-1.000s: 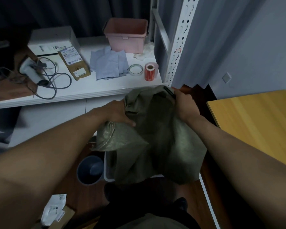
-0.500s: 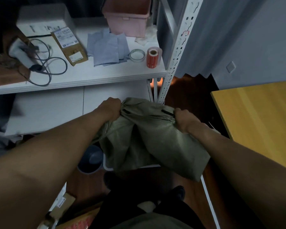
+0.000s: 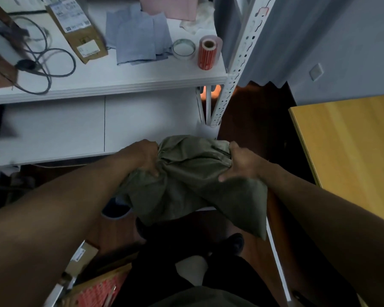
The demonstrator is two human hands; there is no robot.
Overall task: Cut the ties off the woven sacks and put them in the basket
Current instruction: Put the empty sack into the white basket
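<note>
The crumpled olive-green woven sack hangs between both hands, below the edge of the white lower shelf and above a white container rim near the floor. The left hand has its fingers curled into the sack's left folds; the right hand clutches the right bunch, thumb pressed on the fabric. Compared with a second ago, the sack has dropped from upper-shelf height to well under it, and the view has tilted down. I judge this as lowering the sack into the basket; no tie is discernible. The red label roll stands on the upper shelf.
</note>
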